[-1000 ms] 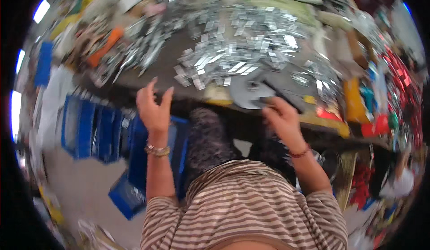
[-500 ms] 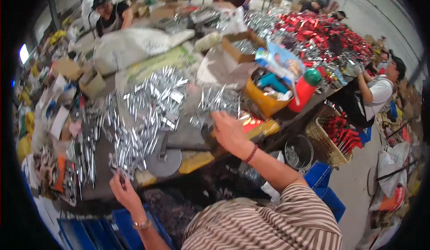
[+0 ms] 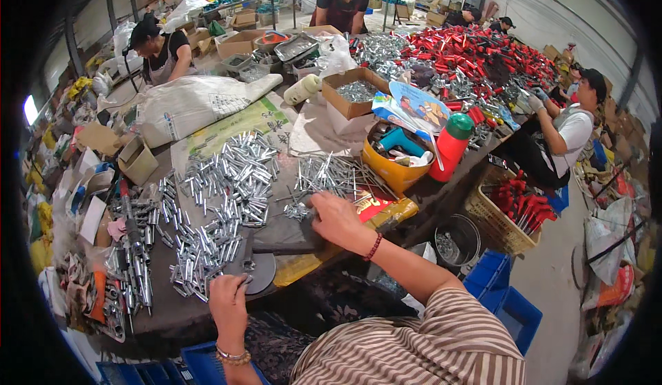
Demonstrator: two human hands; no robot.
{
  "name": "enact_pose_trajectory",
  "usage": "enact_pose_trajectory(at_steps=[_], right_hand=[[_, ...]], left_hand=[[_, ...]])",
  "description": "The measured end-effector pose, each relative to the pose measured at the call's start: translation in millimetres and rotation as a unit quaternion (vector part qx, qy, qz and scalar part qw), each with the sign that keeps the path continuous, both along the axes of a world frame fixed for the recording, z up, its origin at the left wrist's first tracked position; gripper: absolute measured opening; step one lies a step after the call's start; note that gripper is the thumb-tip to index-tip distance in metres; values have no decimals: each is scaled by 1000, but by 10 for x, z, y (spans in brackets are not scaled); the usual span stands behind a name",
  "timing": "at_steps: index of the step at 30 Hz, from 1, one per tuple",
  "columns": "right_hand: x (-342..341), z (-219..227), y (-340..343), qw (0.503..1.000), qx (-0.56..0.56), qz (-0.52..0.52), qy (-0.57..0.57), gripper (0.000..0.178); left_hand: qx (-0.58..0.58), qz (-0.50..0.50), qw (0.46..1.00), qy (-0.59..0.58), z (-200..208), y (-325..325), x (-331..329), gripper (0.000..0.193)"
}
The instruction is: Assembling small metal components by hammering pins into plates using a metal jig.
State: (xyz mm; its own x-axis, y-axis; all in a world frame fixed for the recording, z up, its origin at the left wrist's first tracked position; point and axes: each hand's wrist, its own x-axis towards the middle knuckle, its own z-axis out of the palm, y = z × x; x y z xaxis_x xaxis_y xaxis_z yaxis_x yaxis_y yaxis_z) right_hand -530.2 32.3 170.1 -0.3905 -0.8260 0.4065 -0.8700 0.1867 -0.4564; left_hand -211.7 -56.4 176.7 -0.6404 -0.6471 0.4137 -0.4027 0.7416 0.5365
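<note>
My left hand [image 3: 228,305] is at the near table edge, its fingers pinched together on what looks like a small metal piece. Just beyond it spreads a heap of shiny metal tubes [image 3: 231,181]. A round grey disc [image 3: 261,273] lies beside that hand, with a dark upright bar at its edge. Farther right, my right hand [image 3: 339,222] reaches low over the table with curled fingers; whatever is in its fingertips is hidden. Close to those fingertips sits a small cluster of metal bits [image 3: 296,210]. Thin metal rods [image 3: 334,173] lie in a pile just past them.
A yellow tub [image 3: 392,171] with a teal-handled tool stands beside a red bottle [image 3: 451,152]. Red-handled parts [image 3: 483,57] are heaped at the far right. Screwdriver-like tools [image 3: 134,261] lie at left. A basket [image 3: 498,223] and bucket [image 3: 458,239] stand below the table. Several co-workers surround it.
My left hand has moved right, from the heap's near left corner to beside the grey disc. My right hand has shifted slightly left and nearer. The view has tilted up.
</note>
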Motion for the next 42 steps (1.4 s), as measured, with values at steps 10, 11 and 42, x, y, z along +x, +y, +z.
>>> enact_pose_trajectory(at_steps=[10, 11, 42], right_hand=[[1090, -196, -172, 950, -107, 292, -34, 14], [1101, -200, -187, 953, -106, 284, -32, 14], [1065, 94, -256, 951, -34, 305, 22, 11]], left_hand=[[35, 40, 999, 10, -85, 32, 77, 14], [45, 32, 998, 11, -63, 18, 59, 14], [22, 78, 996, 32, -164, 36, 134, 13]])
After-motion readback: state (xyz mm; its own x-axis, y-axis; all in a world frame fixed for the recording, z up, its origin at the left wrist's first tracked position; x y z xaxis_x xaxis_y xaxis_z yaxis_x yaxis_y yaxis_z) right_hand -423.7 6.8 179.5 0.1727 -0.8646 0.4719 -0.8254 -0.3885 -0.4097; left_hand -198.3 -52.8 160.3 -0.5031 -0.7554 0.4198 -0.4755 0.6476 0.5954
